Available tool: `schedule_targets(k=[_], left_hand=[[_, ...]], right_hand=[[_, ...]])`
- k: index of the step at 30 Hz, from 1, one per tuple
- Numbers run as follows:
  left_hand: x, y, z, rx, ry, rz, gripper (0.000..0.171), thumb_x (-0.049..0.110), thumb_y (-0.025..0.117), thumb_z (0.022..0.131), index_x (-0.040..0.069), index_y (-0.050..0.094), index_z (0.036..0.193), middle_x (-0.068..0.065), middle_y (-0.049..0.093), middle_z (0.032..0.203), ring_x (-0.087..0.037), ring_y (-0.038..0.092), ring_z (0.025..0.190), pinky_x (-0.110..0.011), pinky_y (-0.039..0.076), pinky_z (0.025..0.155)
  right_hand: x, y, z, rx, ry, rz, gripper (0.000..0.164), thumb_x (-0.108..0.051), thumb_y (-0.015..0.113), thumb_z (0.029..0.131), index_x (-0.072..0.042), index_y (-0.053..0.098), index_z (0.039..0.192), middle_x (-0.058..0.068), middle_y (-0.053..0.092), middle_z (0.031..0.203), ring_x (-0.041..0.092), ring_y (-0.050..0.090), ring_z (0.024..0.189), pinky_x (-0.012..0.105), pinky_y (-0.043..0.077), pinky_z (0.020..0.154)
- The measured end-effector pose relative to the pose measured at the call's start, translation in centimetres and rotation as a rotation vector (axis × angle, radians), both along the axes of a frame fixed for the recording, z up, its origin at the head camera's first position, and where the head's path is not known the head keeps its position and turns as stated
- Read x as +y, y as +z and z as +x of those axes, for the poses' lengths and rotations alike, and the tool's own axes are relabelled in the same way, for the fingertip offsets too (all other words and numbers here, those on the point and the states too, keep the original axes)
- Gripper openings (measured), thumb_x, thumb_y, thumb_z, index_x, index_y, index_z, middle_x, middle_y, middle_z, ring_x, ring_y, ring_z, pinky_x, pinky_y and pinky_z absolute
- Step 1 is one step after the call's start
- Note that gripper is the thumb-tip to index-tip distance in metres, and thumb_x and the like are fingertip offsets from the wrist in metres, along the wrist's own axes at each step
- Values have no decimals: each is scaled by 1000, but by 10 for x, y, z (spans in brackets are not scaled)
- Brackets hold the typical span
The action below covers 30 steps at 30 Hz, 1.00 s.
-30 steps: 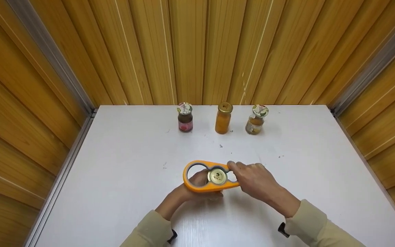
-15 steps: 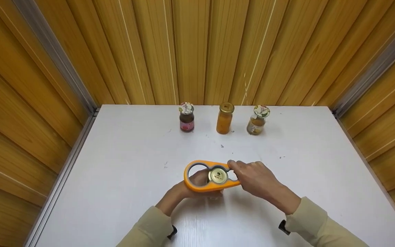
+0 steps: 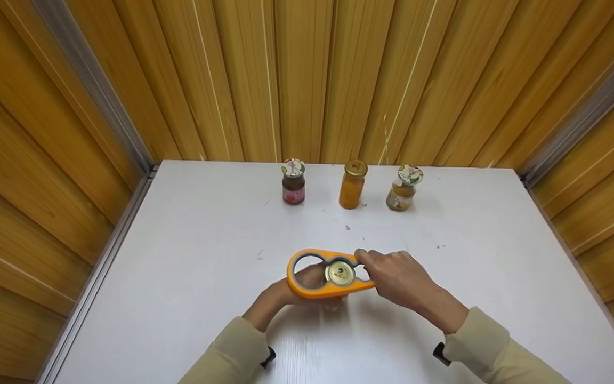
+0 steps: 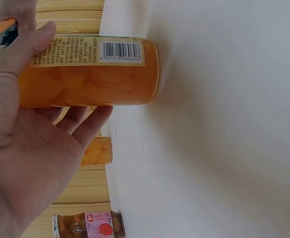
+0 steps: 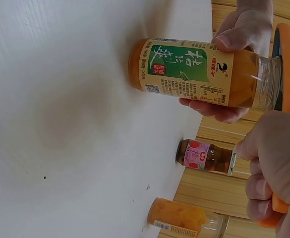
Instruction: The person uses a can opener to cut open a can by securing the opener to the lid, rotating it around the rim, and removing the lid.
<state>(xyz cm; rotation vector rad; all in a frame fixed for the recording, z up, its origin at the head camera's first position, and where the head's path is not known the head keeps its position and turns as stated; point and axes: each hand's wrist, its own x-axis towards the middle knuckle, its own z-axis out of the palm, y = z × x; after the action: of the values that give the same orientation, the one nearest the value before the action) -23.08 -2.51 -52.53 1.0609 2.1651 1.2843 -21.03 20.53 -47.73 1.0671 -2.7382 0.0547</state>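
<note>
My left hand (image 4: 35, 153) grips the body of a glass jar of orange fruit (image 5: 184, 74), thumb on one side and fingers round the other. The jar carries a cream and green label, and its base is close to the table. Its gold lid (image 3: 340, 273) sits in the smaller opening of an orange jar opener (image 3: 333, 290) with grey inner edges. Curled round the opener's narrow end is my right hand (image 3: 400, 280), thumb along the top. The opener's larger ring lies over my left hand in the head view.
At the back of the white table (image 3: 205, 224) stand a dark fruit jar with a pink label (image 3: 293, 184), an orange jar with a gold lid (image 3: 352, 186) and a yellowish jar with a patterned lid (image 3: 403, 192). Wood-patterned walls (image 3: 307, 80) enclose the table behind and at both sides.
The head view has shifted slightly, so the back jars appear a little further right. Both hands keep their grip, with the jar and the opener nearly still.
</note>
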Motion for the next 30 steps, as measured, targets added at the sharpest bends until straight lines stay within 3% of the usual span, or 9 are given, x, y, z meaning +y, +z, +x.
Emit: schedule_targets(k=[6,11,15,22,30], left_hand=[[-1,-1,0,4,-13,6,67,33,73,79,27,41,137,15,56,118,-5,50,103,-29,33,102],[-2,0,-1,7,-18,-22,64,26,73,80,23,42,136,16,53,122,-2,48,108,-29,31,104],[-2,1,0,-23,-24,-4,59,27,73,80,25,45,131,13,59,112,-5,52,103,-29,35,101],[-5,1,-1,16,-11,-30,62,28,73,80,22,43,134,13,52,124,-5,47,110,-31,31,104],[-5,4,-2,-12,-53,-34,63,33,71,80,21,42,135,14,53,122,-4,49,106,-29,31,104]], right_hand=[[0,0,-2,35,40,-11,31,-3,61,80,-19,47,102,-6,67,87,14,53,50,25,40,44],[-1,1,-2,-6,24,4,30,-5,61,82,-20,46,103,-7,67,90,13,56,55,26,42,48],[-1,3,-2,-27,8,11,31,-6,62,83,-21,46,104,-7,67,91,13,56,56,26,43,50],[-1,4,-2,-45,5,11,32,-6,63,83,-22,46,105,-7,67,93,12,56,56,26,44,51],[-2,6,-3,-58,19,14,32,-6,65,82,-21,47,104,-7,67,93,11,55,55,25,44,51]])
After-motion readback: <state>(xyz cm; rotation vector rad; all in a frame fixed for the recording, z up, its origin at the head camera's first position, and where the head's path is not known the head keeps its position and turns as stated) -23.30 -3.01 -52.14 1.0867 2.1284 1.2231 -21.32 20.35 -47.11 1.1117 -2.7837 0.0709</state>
